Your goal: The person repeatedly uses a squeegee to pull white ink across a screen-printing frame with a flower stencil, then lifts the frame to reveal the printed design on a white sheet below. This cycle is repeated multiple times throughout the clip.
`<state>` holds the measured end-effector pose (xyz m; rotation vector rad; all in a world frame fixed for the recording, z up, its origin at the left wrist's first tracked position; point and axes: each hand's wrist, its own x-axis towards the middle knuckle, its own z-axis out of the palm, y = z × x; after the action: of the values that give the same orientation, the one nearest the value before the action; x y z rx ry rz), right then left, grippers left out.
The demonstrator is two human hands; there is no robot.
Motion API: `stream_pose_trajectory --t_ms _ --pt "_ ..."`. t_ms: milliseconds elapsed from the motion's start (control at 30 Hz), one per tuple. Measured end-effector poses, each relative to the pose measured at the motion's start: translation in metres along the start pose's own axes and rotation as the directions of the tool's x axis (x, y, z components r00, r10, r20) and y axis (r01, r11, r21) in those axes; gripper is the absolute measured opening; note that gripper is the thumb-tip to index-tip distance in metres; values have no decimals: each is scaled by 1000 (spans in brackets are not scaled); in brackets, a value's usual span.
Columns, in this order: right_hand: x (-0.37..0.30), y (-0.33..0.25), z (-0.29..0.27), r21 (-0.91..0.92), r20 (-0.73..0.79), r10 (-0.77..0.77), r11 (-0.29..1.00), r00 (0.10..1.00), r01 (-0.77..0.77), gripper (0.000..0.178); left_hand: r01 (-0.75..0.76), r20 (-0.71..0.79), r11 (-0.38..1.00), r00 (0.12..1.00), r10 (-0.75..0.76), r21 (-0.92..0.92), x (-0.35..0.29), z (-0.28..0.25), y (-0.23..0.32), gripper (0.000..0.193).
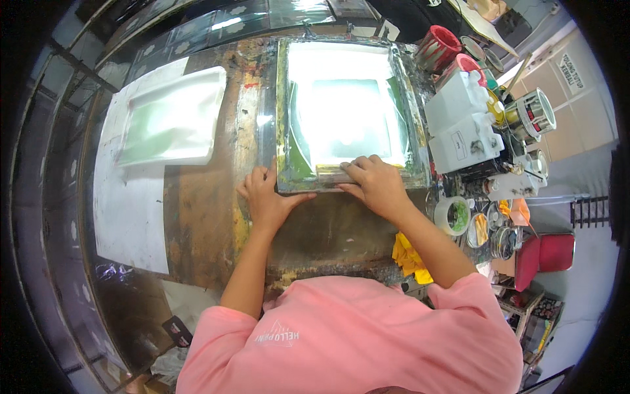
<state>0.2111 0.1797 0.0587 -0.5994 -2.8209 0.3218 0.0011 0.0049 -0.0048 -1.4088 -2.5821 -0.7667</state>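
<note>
Pink shirt [354,335] at six o'clock. Left hand [266,200] spread, right hand [379,187] half-curled, grip unclear, both touch a framed screen [348,118] on stained worktop [203,210]; cans [438,51] at two, red chair [556,253] near four.

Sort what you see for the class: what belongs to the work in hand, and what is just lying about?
In hand:
- frame, left hand at its corner
- narrow bar, right hand on it

Apparently lying about:
- yellow cloth
- white containers
- red chair
</note>
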Motion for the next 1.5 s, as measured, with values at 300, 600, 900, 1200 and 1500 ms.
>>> stream_pose_trajectory --t_ms 300,600,900,1200,1500 --pt "159 101 31 -169 -181 -51 985 982 20 43 -42 -19 993 999 40 -113 1 -1 -4 119" --pt "240 151 14 -133 -86 -57 990 995 45 52 -75 -66 964 996 59 -257 2 0 -5 123" --pt "82 52 5 -148 -10 -34 988 999 32 42 -122 -125 970 987 97 -210 0 2 -5 122" --pt "30 -17 -68 -169 -138 -65 985 988 41 38 151 52 739 986 -156 -656 19 -28 27 110" --pt "119 -12 -155 -356 -544 -224 934 808 19 38 -230 -305 810 950 66 -539 76 -74 54 112"
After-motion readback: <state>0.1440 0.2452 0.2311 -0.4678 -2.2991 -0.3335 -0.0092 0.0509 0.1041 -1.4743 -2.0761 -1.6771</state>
